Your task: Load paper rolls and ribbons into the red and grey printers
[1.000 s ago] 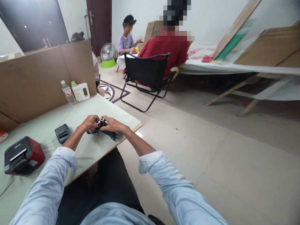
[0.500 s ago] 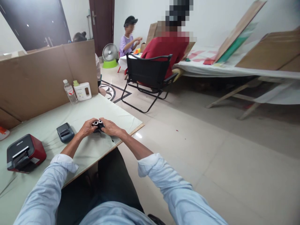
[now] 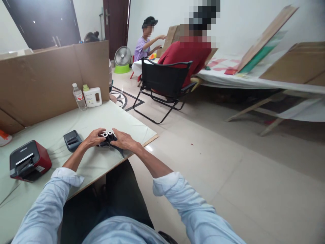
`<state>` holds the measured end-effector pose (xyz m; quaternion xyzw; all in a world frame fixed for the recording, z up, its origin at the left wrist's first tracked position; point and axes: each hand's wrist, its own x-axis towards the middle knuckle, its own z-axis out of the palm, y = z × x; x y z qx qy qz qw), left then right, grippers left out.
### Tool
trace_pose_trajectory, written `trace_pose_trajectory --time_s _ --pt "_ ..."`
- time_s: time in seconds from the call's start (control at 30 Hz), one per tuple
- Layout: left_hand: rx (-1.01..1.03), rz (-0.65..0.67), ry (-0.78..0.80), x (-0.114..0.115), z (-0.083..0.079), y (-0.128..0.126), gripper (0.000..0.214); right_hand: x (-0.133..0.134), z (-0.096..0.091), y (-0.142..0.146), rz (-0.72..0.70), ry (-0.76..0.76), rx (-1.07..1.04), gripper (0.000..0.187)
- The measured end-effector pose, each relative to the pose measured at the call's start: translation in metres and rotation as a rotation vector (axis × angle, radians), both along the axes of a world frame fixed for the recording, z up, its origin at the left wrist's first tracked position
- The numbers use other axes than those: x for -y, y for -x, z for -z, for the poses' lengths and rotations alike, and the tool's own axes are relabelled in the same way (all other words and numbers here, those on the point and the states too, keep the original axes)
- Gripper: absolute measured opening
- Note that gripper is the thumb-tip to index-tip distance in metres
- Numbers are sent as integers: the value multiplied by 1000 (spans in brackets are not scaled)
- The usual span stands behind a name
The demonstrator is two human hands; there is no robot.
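Observation:
Two small black rolls with white ring-shaped ends (image 3: 107, 134) stand side by side near the table's right corner. My left hand (image 3: 95, 137) is closed, its fingertips against the left roll. On the other side, my right hand (image 3: 122, 139) has thumb and fingers curled against the right roll. A dark, sheet-like strip (image 3: 120, 151) hangs out under my right hand towards the table edge. My hands hide much of the rolls' sides, and whether the strip joins them is hard to see. A small dark grey printer-like device (image 3: 72, 140) sits left of my left hand.
A red and black printer-like box (image 3: 29, 161) stands on the table (image 3: 101, 169) at left. A water bottle (image 3: 79, 97) and a white jug (image 3: 92, 97) stand by a cardboard panel (image 3: 50, 81). Beyond are a black folding chair (image 3: 166, 79), two people and a fan (image 3: 123, 56).
The white-ended rolls are slightly farther apart, and more of the dark strip shows below my right hand. The view has shifted slightly. A person at the back has stretched an arm forward.

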<state>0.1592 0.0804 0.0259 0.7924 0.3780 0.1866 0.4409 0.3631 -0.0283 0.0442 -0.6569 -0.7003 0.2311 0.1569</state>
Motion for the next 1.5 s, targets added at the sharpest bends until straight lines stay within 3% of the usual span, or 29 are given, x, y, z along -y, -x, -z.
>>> trace_pose_trajectory --time_s 0.1,0.2,0.27,0.43,0.57,0.8,0.93,1.03,1.13,1.23,1.33,1.4,1.5 --pt "76 -16 107 -2 2 9 75 6 -6 -4 -12 33 48 49" --pt "48 33 101 0 3 21 91 11 -6 -5 -13 43 64 49" --pt "-13 53 17 5 5 24 94 13 -4 -5 -11 43 62 49" --pt "-111 4 -270 21 15 13 72 18 8 -4 -37 11 45 49" --pt "-109 12 -314 27 15 9 72 20 16 -6 -20 -3 19 56" --pt "-107 -38 -263 31 -15 38 83 23 15 -7 24 -25 -28 58" --pt "-84 -100 -290 46 -35 67 82 30 9 1 53 -139 -32 58" --pt "-60 -235 -371 59 -49 95 78 39 3 20 56 -321 -76 51" --pt "-31 -445 -451 69 -54 126 72 44 2 53 -65 -471 -195 45" --pt "7 -645 -452 69 -42 150 69 39 11 93 -211 -467 -295 54" --pt "79 -776 -314 62 -13 164 78 19 24 127 -279 -348 -353 76" --pt "96 -802 -171 57 9 168 87 0 31 142 -264 -250 -379 86" --pt "90 -761 -73 53 35 166 94 -25 36 157 -236 -134 -381 83"
